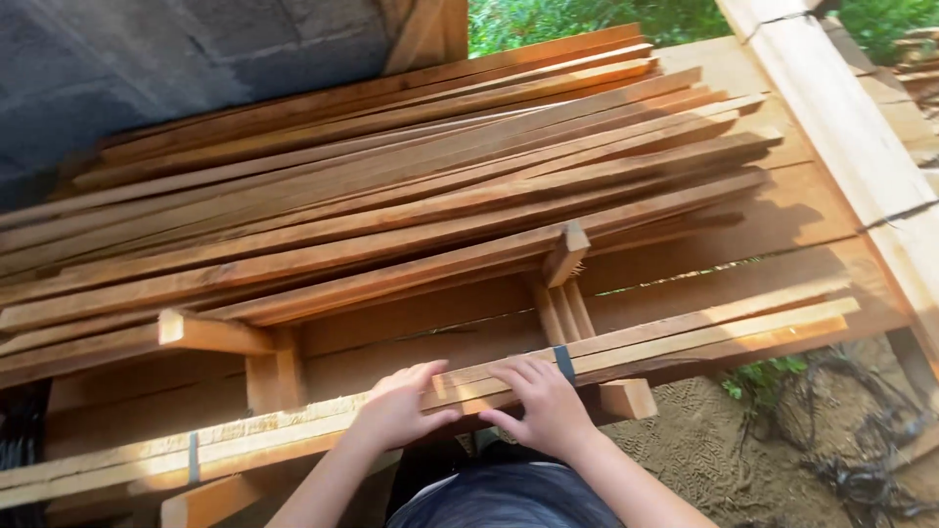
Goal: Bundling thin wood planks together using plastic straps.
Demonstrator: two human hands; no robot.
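A bundle of long thin wooden strips (pixel 685 337), tied with dark bands (pixel 564 362), lies across the front of a wood stack. My left hand (pixel 396 409) rests on top of the bundle near its middle, fingers spread over the strips. My right hand (pixel 541 403) is beside it, fingers curled over the bundle's upper edge, just left of one dark band. Neither hand lifts the bundle; both press on it. A second band (pixel 193 458) wraps the bundle further left.
Behind the bundle lies a large pile of long wooden slats (pixel 391 186) on short cross blocks (pixel 565 252). A thick pale beam (pixel 841 117) runs along the right. A grey block wall (pixel 147 59) stands at back left. Sandy ground with dark tangled cords (pixel 841 440) is at lower right.
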